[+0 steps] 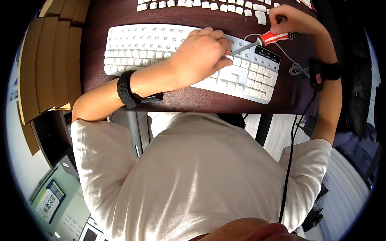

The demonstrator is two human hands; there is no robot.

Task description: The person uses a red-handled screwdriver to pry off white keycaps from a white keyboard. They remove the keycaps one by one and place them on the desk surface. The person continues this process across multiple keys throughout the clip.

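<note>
A white keyboard (263,101) lies at a slant on the dark table, its far rows bare of keycaps and its near rows and number pad still capped. My right hand (291,21) holds a screwdriver (275,37) by its red, white and black handle. The metal shaft points down and left to the keys beside my left hand. Curled over the middle of the keyboard, my left hand (203,50) has its thumb and fingers drawn together next to a white keycap (229,58). What lies between those fingers is hidden.
Loose white keycaps (205,5) lie in rows along the table's far side. A coiled pale cable (298,70) rests right of the keyboard. Cardboard boxes (48,64) stand at the left edge. A black cable (288,168) hangs from my right wrist strap (321,74).
</note>
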